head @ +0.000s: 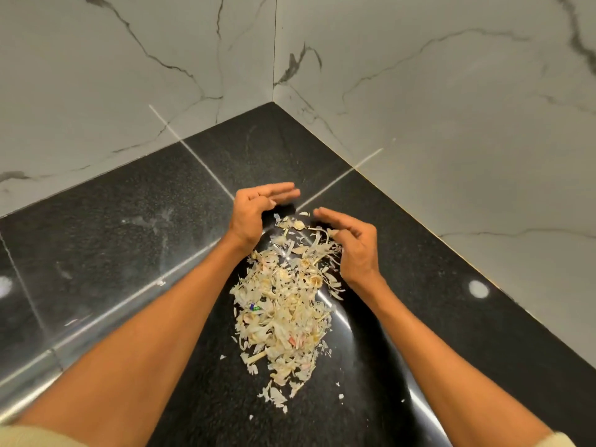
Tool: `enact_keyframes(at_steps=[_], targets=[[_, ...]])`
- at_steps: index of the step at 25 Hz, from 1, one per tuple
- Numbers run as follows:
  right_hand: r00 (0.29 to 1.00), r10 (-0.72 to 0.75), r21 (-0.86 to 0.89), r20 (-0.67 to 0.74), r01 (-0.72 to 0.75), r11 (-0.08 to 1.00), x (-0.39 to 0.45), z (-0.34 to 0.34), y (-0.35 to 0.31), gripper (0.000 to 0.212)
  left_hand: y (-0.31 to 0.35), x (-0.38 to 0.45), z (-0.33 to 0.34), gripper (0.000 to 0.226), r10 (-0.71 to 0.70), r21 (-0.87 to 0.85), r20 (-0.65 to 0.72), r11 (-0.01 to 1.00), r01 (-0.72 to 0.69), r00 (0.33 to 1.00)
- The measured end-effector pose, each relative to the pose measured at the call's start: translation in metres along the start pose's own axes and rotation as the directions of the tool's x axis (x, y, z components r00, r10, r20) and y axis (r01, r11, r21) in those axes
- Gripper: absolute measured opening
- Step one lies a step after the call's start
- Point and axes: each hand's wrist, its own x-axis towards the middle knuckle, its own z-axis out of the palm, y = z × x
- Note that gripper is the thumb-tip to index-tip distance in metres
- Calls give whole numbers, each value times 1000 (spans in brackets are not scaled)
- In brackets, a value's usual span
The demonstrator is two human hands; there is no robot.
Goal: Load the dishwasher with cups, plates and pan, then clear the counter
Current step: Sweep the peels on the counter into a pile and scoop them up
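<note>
A long heap of pale garlic peels and scraps [283, 304] lies on the black granite counter [129, 240], running from the counter's corner toward me. My left hand [258, 211] stands on edge at the heap's far left end, fingers straight and together, pointing right. My right hand [351, 243] is at the heap's far right side, fingers loosely extended and cupped toward the peels. Both palms face inward around the far end of the pile. Neither hand holds anything. No cups, plates or pan are in view.
Grey-veined white marble walls [451, 108] meet in a corner just beyond my hands. Small stray peel flakes [342, 396] lie scattered near the heap's close end. A pale smear [154, 221] marks the counter to the left.
</note>
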Motion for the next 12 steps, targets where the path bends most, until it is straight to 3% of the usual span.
enact_keyframes(at_steps=[2, 3, 5, 7, 12], targets=[[997, 42, -83, -60, -47, 995, 21, -1, 2, 53, -1, 3, -1, 54, 9, 17, -41, 1000, -9, 999], [996, 73, -163, -54, -81, 983, 32, 1, 1, 56, -4, 4, 1, 54, 29, 111, -22, 993, -27, 999], [996, 85, -330, 27, -71, 941, 47, 7, -1, 61, -6, 3, 5, 58, 66, 367, 61, 927, -84, 996], [991, 58, -399, 122, -5, 917, 48, 12, -4, 61, -8, 4, 6, 59, 48, 513, 138, 851, -113, 989], [986, -15, -332, 163, 70, 941, 4, 19, 0, 49, -9, -19, -5, 50, -19, 487, 251, 866, -109, 968]])
